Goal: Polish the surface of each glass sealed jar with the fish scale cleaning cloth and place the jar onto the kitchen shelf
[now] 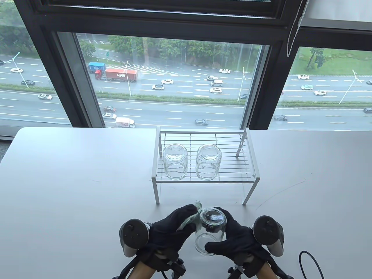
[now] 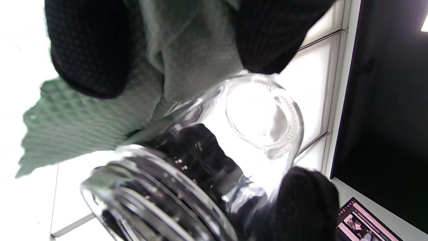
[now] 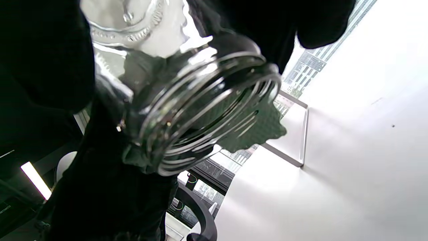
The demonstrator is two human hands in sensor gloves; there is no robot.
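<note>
White table (image 1: 72, 180), shelf (image 1: 203, 174) seen overhead only, right hand (image 1: 232, 238) gripping jar (image 1: 210, 229), left hand (image 1: 171, 229) pressing cloth (image 2: 83, 127)

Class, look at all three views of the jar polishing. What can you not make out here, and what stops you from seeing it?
- Held jar, table view: its left side, hidden by the cloth and left hand.
- Cloth: its full shape, covered by the left hand in the table view, by black fingers in the left wrist view.
- Right hand, right wrist view: its finger positions, lost in dark glove.
- Shelf: whether its two jars are clean, too small.
</note>
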